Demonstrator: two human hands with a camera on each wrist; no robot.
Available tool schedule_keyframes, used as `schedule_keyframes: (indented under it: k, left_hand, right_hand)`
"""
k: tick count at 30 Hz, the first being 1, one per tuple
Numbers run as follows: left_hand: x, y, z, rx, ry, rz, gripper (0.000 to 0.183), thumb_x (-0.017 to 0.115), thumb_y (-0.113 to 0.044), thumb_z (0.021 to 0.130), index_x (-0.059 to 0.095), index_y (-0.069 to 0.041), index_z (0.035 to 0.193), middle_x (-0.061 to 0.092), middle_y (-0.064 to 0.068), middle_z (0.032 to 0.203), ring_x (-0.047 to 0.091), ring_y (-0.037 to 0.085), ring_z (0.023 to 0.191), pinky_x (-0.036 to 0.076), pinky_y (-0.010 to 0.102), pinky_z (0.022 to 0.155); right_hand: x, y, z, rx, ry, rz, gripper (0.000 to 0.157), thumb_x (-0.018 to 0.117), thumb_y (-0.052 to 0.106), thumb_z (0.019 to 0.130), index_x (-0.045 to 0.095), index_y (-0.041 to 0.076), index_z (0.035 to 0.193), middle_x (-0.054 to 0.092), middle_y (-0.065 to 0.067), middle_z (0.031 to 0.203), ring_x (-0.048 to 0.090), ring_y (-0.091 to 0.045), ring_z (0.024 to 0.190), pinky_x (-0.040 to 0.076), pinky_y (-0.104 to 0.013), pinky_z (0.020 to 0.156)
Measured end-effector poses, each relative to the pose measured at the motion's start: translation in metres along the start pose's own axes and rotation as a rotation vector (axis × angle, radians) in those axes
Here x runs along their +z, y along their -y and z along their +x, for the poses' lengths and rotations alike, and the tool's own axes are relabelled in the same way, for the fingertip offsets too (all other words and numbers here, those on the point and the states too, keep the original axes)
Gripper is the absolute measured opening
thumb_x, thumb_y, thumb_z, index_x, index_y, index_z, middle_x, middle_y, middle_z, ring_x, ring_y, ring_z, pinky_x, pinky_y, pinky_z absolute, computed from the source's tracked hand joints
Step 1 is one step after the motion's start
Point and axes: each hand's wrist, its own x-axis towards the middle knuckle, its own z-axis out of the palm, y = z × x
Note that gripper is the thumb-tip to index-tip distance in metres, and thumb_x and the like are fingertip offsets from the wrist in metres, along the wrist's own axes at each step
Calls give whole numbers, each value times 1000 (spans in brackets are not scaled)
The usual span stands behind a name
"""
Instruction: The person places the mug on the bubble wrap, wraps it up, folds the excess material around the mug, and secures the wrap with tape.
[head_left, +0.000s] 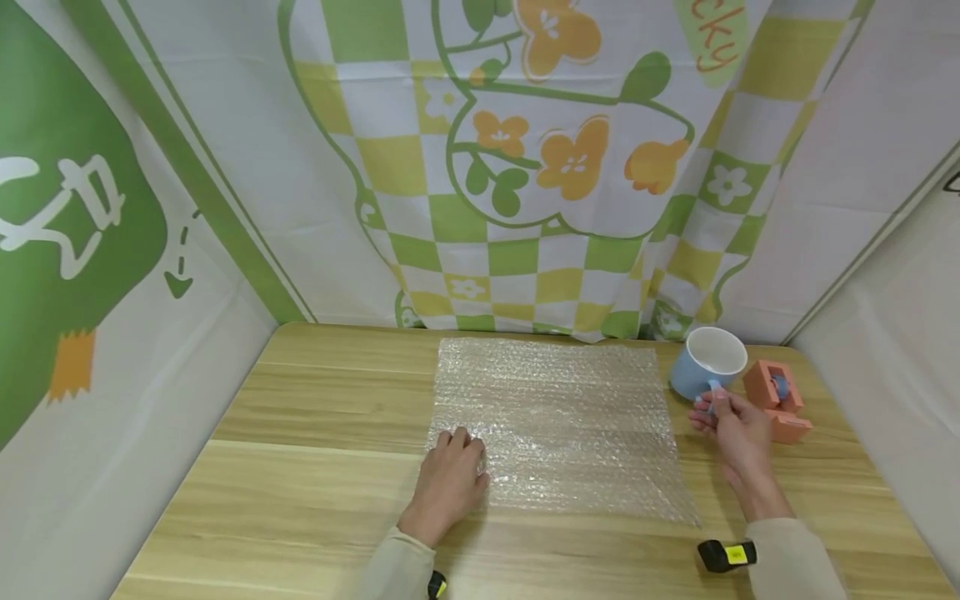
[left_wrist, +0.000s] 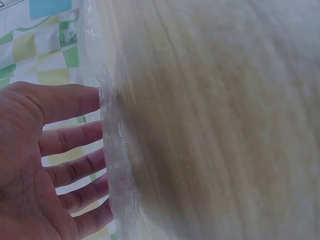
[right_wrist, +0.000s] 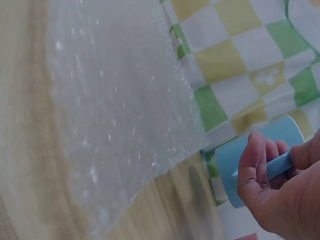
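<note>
Light-blue ceramic, probably fragile, the cylindrical mug (head_left: 692, 375) is occupying space right of the clear plastic bubble-wrap sheet (head_left: 558, 425). Right hand (head_left: 738, 429) is gripping its handle (right_wrist: 278, 166), likely safest; left hand (head_left: 450, 479), fingers apart, is touching the sheet.

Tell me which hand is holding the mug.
The right hand: its fingers curl round the handle of the blue mug. The left hand only touches the bubble wrap with its fingertips.

And my right hand (head_left: 738, 429) partly hides the handle (right_wrist: 279, 165) of the light-blue cylindrical mug (head_left: 688, 377); both beige sleeves (head_left: 795, 560), cut off, near side!
</note>
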Motion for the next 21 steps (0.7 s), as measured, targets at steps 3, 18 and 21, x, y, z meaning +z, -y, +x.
schedule_keyframes:
  k: [3,18,21]
  left_hand:
    - [0,0,0,-1,-4,-4,21,82,-17,79,69,-5,91,60,9,96,54,27,87,52,37,64]
    - [-1,0,0,-3,11,-9,25,82,-17,79,70,-4,96,59,10,98,54,28,89,52,38,66]
    - [-2,0,0,-8,22,-14,25,82,-17,80,70,-4,97,59,10,98,54,28,89,53,39,66]
  right_hand:
    - [4,3,-7,-31,29,-20,31,52,23,105,66,-5,101,68,1,83,71,-10,73,60,-24,70]
    - [44,-9,-39,-39,157,-125,30,47,14,108,62,-11,105,69,0,83,70,-9,73,60,-25,71]
    - [53,-11,-44,-41,180,-136,32,45,12,108,59,-16,109,68,-2,83,69,-11,72,60,-26,70]
